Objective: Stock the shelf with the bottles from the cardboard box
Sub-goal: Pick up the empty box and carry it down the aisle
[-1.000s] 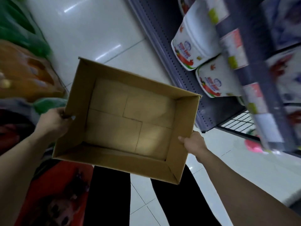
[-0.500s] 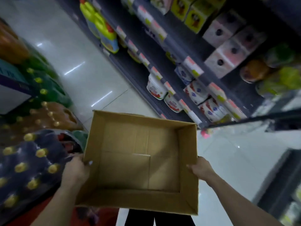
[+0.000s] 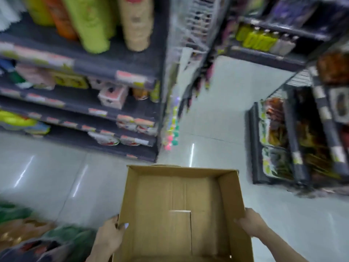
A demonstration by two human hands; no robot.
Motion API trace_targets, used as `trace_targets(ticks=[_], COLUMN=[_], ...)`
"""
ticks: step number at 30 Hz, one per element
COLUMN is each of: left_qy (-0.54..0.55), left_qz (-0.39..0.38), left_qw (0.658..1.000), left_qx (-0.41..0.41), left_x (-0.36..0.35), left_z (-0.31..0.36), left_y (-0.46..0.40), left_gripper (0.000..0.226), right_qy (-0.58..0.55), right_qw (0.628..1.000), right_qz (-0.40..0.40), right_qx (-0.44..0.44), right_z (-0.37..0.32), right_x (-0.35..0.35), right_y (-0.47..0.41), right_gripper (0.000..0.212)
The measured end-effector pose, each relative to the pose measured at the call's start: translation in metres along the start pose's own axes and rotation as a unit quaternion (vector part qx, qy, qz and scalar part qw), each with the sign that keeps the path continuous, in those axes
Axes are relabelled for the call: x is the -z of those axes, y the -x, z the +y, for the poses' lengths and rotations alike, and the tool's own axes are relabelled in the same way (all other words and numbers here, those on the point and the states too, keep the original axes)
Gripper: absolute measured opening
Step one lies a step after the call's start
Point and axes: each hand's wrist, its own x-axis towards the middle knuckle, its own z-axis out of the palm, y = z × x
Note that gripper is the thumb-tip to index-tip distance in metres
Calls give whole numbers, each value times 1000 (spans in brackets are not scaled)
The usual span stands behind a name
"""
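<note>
I read the cardboard box point(image 3: 181, 214), lower centre of frame, as empty, left hand point(image 3: 110, 237) and right hand point(image 3: 249, 223) fingers clamping its side walls, so stocking of the shelf point(image 3: 105, 67), upper left, appears complete

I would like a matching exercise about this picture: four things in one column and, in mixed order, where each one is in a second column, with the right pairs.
Things:
1. cardboard box
2. left hand
3. right hand
4. pink carton

Places:
A. on a middle shelf of the rack at the left
B. gripping the box's left wall
C. held over the tiled floor, nothing inside
D. gripping the box's right wall

Pairs: 1-C, 2-B, 3-D, 4-A
</note>
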Motion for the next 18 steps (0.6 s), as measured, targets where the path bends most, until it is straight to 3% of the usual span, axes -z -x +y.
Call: trace_targets(ticks=[9, 12, 16, 18], left_qy=[-140, -158, -219, -247], left_qz=[-83, -118, -153, -174], left_qw=[980, 970, 943, 927], left_qx=[-116, -144, -197, -221], left_x=[-128, -189, -271, -308], left_z=[177, 233, 314, 343], left_y=[35, 46, 107, 125], left_gripper=[36, 48, 16, 15], right_qy=[-146, -198, -299, -347], right_qw=[985, 971, 939, 917], right_qz=[50, 86, 97, 100], right_qx=[-71, -99, -141, -169], right_z=[215, 292, 387, 425], right_x=[91, 111, 116, 112], right_y=[15, 30, 50, 61], right_gripper=[21, 10, 18, 21])
